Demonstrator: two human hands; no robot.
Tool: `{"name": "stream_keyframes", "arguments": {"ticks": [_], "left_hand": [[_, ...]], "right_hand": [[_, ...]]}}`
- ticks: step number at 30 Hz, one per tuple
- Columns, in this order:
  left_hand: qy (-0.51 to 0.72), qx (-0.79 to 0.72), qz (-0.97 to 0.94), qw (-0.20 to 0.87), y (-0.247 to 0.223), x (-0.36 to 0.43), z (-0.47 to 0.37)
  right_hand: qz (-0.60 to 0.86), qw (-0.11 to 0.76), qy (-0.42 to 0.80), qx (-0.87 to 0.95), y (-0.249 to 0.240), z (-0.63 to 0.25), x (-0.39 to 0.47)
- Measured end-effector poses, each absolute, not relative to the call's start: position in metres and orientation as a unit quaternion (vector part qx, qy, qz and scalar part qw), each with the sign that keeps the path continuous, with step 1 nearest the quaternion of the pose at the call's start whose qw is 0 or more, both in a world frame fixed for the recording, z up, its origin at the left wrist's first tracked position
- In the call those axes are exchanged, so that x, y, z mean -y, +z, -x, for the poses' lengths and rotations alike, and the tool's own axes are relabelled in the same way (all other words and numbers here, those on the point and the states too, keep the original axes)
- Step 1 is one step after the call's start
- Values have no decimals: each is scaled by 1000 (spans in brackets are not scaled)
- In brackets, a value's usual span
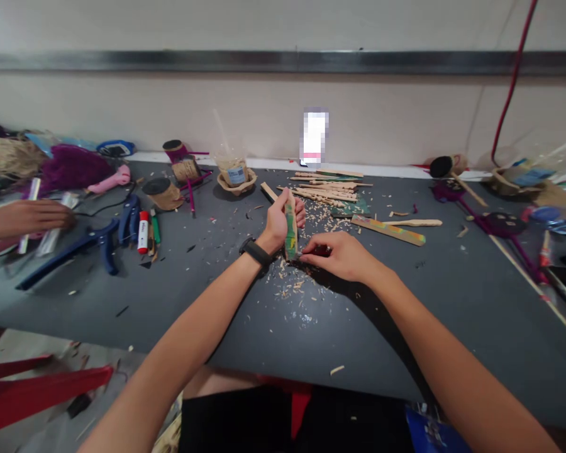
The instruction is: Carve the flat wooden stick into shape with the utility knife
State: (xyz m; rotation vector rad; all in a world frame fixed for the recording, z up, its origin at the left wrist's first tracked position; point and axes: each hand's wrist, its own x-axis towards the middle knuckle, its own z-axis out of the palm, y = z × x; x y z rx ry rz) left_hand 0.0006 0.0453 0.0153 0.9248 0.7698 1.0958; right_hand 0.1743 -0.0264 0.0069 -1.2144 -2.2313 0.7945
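Note:
My left hand (283, 217) is wrapped round a flat wooden strip (290, 229) with green and yellow paint, held upright over the table. At the strip's lower end, my right hand (332, 251) grips a small dark red tool, its thin tip close to the wood. Most of the tool is hidden by the fingers. Pale wood shavings (295, 286) lie beneath and around both hands. Beyond them is a pile of thin carved sticks (330, 189). A painted wooden strip (389, 230) rests to the right, beside a carved stick (417, 223).
Blue cutters (104, 242) and a red-and-white marker (143, 233) lie left. A cup (233, 170) stands at the back near a lit phone (314, 138). Another person's hand (51, 216) is at far left. Purple items (504, 226) lie right.

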Motion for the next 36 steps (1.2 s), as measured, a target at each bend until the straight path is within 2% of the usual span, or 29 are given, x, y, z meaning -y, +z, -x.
{"name": "stream_keyframes", "arguments": {"ticks": [7, 13, 17, 24, 32, 36], "left_hand": [[447, -325, -412, 725, 15, -43, 2], [479, -459, -455, 594, 3, -48, -2], [487, -475, -452, 577, -1, -50, -1], [490, -475, -431, 591, -4, -57, 2], [504, -439, -400, 627, -4, -61, 5], [502, -433, -404, 630, -4, -60, 4]], "right_hand": [[475, 279, 259, 794, 3, -185, 19], [462, 305, 261, 791, -1, -180, 19], [442, 288, 276, 804, -3, -173, 22], [405, 200, 273, 849, -6, -164, 26], [430, 289, 339, 785, 2, -168, 30], [453, 337, 290, 773, 0, -168, 25]]}}
